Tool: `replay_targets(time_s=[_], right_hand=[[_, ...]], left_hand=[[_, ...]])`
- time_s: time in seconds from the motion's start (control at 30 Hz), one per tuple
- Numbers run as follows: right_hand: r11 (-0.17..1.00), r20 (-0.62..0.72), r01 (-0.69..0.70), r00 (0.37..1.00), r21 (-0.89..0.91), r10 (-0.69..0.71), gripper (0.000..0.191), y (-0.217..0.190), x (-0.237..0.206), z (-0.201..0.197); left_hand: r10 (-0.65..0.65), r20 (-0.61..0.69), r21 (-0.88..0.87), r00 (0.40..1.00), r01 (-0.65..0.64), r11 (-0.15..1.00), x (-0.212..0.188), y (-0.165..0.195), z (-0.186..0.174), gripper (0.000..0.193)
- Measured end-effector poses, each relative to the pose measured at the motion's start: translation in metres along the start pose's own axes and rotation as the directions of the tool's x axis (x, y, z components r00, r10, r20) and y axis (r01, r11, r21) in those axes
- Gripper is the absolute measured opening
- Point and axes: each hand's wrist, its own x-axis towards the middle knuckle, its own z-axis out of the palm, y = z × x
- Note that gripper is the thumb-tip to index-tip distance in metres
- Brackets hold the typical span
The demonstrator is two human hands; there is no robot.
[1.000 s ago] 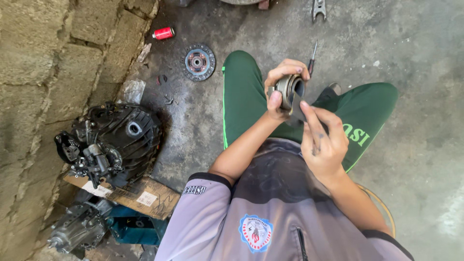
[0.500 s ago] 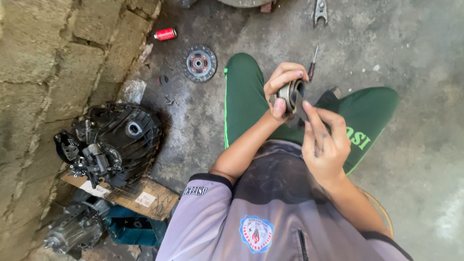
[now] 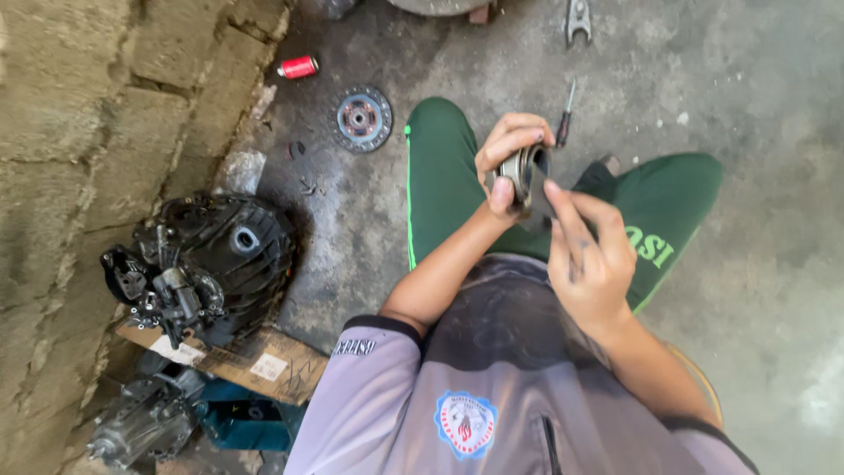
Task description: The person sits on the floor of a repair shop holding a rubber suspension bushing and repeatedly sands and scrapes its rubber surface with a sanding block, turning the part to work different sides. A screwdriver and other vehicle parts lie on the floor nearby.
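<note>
Two hands: left hand grips metal ring; red can by wall.

A black gearbox housing sits on a sheet of cardboard close to the rough block wall on the left. Below it lies another grey metal assembly beside a blue-green box. Farther up the concrete floor, a round clutch disc lies flat, with a small red can on its side near the wall. A screwdriver and a metal wrench lie well apart from the disc.
</note>
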Motion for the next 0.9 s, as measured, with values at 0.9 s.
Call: replay_targets(time_s=[0.9], right_hand=[[0.990, -0.100, -0.086, 0.990, 0.114, 0.098, 0.041, 0.048, -0.045, -0.012]], left_hand=[[-0.512, 0.245, -0.641, 0.823, 0.534, 0.551, -0.004, 0.030, 0.011, 0.051]])
